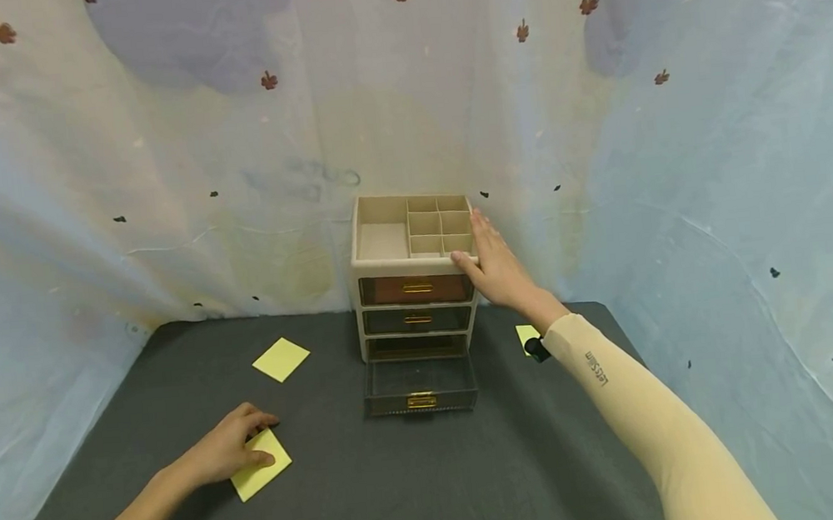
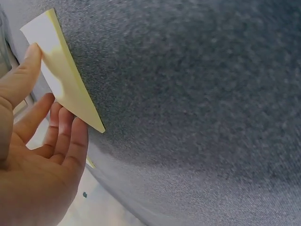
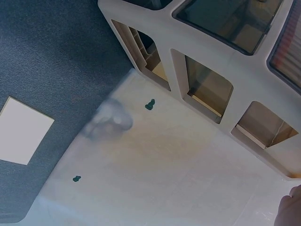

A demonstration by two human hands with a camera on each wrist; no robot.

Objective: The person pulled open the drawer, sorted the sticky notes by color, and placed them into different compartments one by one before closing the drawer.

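Note:
A pad of yellow sticky notes (image 1: 269, 467) is gripped by my left hand (image 1: 222, 446) at the table's left front. In the left wrist view, the pad (image 2: 63, 77) tilts, with the thumb at one edge and the fingers along another. My right hand (image 1: 498, 267) rests on the top right rim of a cream drawer organizer (image 1: 394, 265), fingers extended along its side and thumb at the front edge. The organizer's bottom drawer (image 1: 400, 404), clear with a gold handle, is pulled out; the two drawers above are closed.
Another yellow sticky pad (image 1: 281, 359) lies left of the organizer. A further one (image 1: 526, 335) lies on the right, partly hidden by the right wrist. The organizer's top has a divided tray (image 1: 383, 240). A dark cloth covers the table (image 1: 409, 495); a patterned curtain (image 1: 402, 111) hangs behind.

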